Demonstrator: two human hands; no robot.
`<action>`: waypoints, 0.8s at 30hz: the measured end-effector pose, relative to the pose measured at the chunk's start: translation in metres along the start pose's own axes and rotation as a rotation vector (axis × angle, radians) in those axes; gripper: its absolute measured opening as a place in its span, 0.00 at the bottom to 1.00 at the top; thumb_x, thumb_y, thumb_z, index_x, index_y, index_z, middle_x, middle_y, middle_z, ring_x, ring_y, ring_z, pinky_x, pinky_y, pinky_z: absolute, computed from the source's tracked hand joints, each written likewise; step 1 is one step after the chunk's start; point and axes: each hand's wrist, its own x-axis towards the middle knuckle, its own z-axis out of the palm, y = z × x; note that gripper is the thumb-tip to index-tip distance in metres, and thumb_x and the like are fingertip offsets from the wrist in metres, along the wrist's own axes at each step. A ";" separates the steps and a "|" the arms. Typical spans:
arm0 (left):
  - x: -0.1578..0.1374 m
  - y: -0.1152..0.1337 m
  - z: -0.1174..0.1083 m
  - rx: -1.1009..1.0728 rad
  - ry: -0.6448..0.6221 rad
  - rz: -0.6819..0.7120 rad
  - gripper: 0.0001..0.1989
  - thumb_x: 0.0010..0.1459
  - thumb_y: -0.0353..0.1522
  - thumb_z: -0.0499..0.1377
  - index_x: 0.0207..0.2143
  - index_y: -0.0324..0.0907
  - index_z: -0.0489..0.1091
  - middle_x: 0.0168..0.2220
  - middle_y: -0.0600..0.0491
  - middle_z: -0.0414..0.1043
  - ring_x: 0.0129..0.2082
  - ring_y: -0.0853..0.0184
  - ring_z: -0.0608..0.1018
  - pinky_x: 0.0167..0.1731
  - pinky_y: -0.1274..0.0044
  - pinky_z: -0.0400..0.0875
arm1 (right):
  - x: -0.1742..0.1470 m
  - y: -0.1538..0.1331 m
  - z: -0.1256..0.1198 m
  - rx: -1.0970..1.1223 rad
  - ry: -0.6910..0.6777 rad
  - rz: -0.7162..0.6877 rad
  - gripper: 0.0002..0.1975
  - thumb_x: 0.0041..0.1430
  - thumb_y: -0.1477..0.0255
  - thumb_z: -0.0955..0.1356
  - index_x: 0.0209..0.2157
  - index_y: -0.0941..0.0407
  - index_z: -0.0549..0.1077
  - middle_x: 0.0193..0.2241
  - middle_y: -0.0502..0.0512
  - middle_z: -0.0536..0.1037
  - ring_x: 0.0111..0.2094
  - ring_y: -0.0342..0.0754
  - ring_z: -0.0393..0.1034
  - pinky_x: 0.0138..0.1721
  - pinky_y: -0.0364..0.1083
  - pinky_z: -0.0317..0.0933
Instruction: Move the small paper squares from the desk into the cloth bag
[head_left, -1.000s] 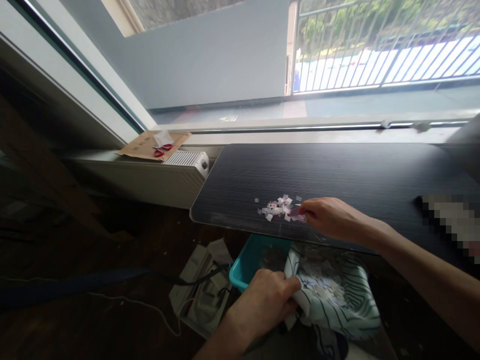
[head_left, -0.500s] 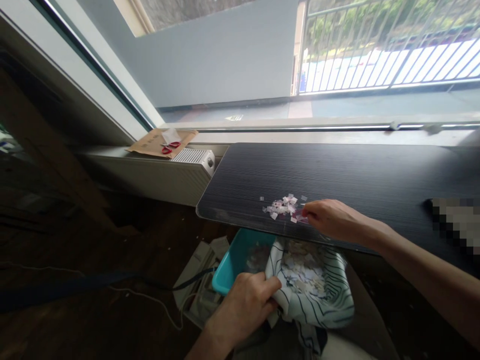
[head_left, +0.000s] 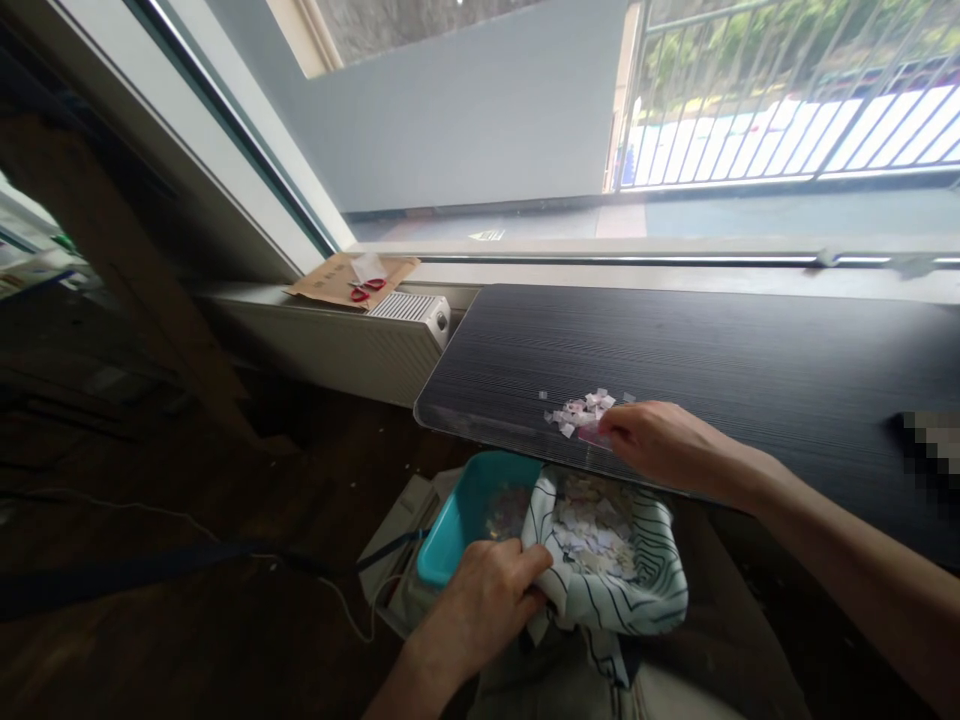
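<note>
My right hand [head_left: 646,437] is closed in a pinch on a thin pink see-through piece [head_left: 595,438], most of it hidden by the fingers. The piece lies low against the dark tabletop, touching a small pile of white and pinkish paper scraps [head_left: 583,412]. Below the table edge, my left hand [head_left: 495,592] is closed on the near left rim of a striped cloth [head_left: 645,608]. That cloth lines a container on my lap, which holds many pale paper scraps [head_left: 592,530]. A turquoise bin [head_left: 459,530] sits just left of it, with a see-through bag-like mass inside.
The dark table [head_left: 712,350] runs along the window. Red-handled scissors [head_left: 367,290] lie on a brown envelope [head_left: 330,280] on the sill, above a white radiator [head_left: 360,350]. A pixelated object [head_left: 937,450] stands at the right. Cables cross the floor.
The view has shifted slightly, moving the table and sill rightward. My right hand has moved left against the pile with the pink piece. My left hand keeps its grip on the cloth.
</note>
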 end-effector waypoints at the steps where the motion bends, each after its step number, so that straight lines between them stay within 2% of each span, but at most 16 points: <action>1: 0.000 0.000 0.000 0.000 -0.001 -0.002 0.06 0.58 0.28 0.58 0.39 0.43 0.70 0.31 0.54 0.72 0.33 0.63 0.75 0.33 0.76 0.65 | 0.005 -0.001 0.000 -0.005 -0.002 0.009 0.16 0.61 0.72 0.57 0.33 0.55 0.76 0.30 0.56 0.79 0.31 0.48 0.71 0.28 0.44 0.50; 5: -0.002 0.000 -0.001 -0.013 0.002 -0.009 0.06 0.58 0.27 0.57 0.39 0.43 0.70 0.31 0.54 0.72 0.33 0.63 0.75 0.33 0.76 0.65 | 0.014 0.002 0.003 -0.039 -0.047 0.019 0.15 0.60 0.72 0.58 0.33 0.54 0.76 0.31 0.56 0.79 0.31 0.49 0.72 0.28 0.44 0.51; 12: -0.001 -0.002 0.001 -0.032 0.004 -0.011 0.07 0.58 0.26 0.58 0.40 0.43 0.71 0.32 0.53 0.73 0.34 0.62 0.76 0.33 0.76 0.65 | 0.016 0.000 0.006 -0.081 -0.021 -0.021 0.15 0.61 0.72 0.57 0.31 0.54 0.75 0.31 0.56 0.79 0.30 0.48 0.72 0.28 0.45 0.49; 19: -0.001 -0.003 0.001 -0.057 -0.007 -0.006 0.08 0.58 0.27 0.59 0.40 0.42 0.71 0.32 0.52 0.73 0.34 0.61 0.76 0.33 0.75 0.65 | 0.006 0.007 0.002 -0.128 -0.061 -0.001 0.18 0.63 0.67 0.56 0.28 0.54 0.75 0.28 0.57 0.78 0.30 0.49 0.72 0.28 0.45 0.49; 24: -0.002 -0.003 0.001 -0.048 0.007 0.007 0.07 0.57 0.26 0.59 0.40 0.42 0.71 0.31 0.53 0.72 0.33 0.61 0.76 0.33 0.75 0.65 | 0.005 0.009 0.000 -0.129 -0.076 0.020 0.17 0.62 0.68 0.57 0.28 0.54 0.75 0.28 0.57 0.78 0.30 0.49 0.71 0.28 0.45 0.49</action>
